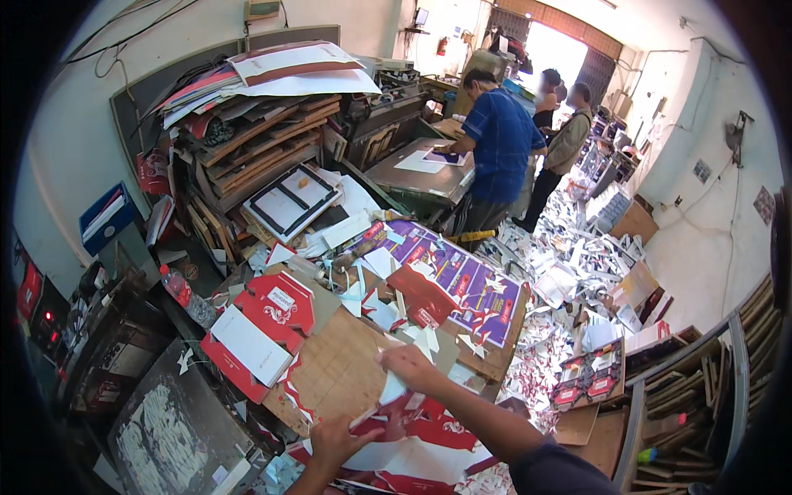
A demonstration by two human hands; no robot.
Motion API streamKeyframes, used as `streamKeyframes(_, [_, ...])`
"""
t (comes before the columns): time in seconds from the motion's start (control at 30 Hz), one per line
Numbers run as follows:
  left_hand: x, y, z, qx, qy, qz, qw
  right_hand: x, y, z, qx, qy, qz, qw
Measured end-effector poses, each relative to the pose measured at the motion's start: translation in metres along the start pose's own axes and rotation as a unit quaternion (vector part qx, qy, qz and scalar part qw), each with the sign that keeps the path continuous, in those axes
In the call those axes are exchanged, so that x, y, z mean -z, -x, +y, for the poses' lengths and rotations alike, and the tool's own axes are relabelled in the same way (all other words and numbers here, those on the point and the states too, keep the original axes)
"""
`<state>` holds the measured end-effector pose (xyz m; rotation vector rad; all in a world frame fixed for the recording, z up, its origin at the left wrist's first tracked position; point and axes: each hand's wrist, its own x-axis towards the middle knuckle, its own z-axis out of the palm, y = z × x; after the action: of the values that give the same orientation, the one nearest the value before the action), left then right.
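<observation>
My right hand [408, 368] reaches across the front of a wooden work board [330, 359], its fingers closed on the edge of a red-and-white printed card sheet [425, 450]. Lower and to the left, my left hand [337, 441] has its fingers apart and rests against the left side of that sheet. Left of my hands lie red die-cut card blanks [276, 301] with a white printed card [250, 346] on top. Thin red-and-white offcut strips [295, 396] trail along the board beside them.
A purple printed sheet [491, 309] strewn with scraps covers the far right of the board. A plastic bottle [188, 297] stands at left, below stacked wooden boards [268, 136]. Paper scraps [544, 346] blanket the floor. A person in blue [499, 136] works at another table.
</observation>
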<state>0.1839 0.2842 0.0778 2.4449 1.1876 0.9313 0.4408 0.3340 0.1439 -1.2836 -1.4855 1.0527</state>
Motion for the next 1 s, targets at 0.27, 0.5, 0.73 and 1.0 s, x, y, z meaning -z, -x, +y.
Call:
streamKeyframes(0.27, [-0.010, 0.001, -0.014, 0.099, -0.033, -0.029, 0.994, -0.060, 0.010, -0.091, 0.171, 0.344, -0.030, 0.923])
streamKeyframes(0.5, [0.006, -0.025, 0.032, 0.191, -0.003, -0.091, 0.977, -0.031, 0.011, -0.065, 0.051, 0.360, 0.145, 0.920])
streamKeyframes(0.73, [-0.014, -0.023, 0.031, 0.136, 0.016, -0.037, 0.990, -0.036, 0.017, -0.073, -0.037, 0.390, 0.101, 0.915])
streamKeyframes(1.0, [-0.007, -0.038, 0.034, 0.172, 0.048, -0.072, 0.981, -0.024, -0.024, -0.071, -0.133, 0.375, 0.017, 0.917])
